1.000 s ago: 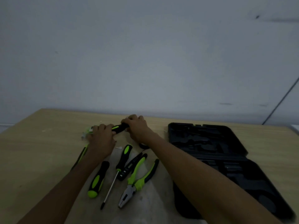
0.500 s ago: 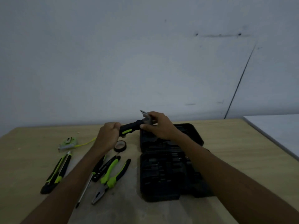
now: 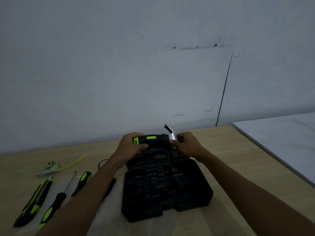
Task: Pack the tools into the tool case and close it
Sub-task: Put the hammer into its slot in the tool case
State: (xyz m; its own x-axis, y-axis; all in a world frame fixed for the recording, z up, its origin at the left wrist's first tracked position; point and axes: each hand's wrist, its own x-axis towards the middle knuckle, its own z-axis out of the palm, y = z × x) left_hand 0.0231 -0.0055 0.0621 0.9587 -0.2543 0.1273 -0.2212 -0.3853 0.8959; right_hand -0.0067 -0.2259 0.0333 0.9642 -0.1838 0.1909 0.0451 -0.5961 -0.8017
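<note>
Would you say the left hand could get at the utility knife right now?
Probably not yet: the left hand grips the hammer over the tool case. The utility knife lies uncovered on that hand's side, so once it lets go the way looks free.

Setting: plain, dim workroom. Before me: pale wooden table (image 3: 230, 150), bare white wall (image 3: 119, 65) (a few dark marks), my open black tool case (image 3: 201, 189), screwdriver (image 3: 82, 179), utility knife (image 3: 35, 200).
</note>
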